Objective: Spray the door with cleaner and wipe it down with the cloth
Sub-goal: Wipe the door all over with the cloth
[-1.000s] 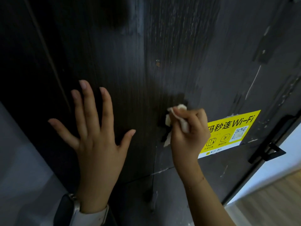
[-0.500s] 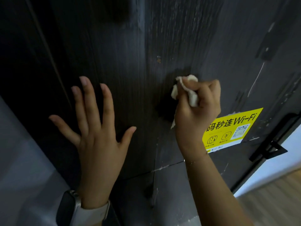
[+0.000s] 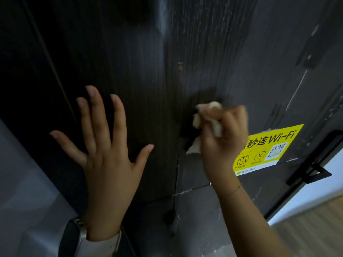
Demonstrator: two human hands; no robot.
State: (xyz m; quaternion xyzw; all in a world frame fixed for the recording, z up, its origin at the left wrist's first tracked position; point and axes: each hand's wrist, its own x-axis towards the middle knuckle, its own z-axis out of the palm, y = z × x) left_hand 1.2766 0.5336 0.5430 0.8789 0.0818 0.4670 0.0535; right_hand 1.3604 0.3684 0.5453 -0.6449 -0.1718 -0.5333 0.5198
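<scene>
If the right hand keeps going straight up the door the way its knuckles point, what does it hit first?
Probably nothing solid: above the right hand and its cloth lies bare door. The first mark in line looks like a small chip, slightly left. The yellow sticker stays off to the right.

The left hand (image 3: 109, 164) is bare, and its wrist carries a smartwatch with a dark rounded-rectangular face and pale metal case (image 3: 71, 238) on a wide, smooth off-white strap (image 3: 104, 244) that wraps the wrist. The right hand (image 3: 222, 143) and forearm are bare with no sleeve, and a very thin bracelet thread (image 3: 233, 190) circles the right wrist. Fingernails on the left hand are short and unpainted.
</scene>
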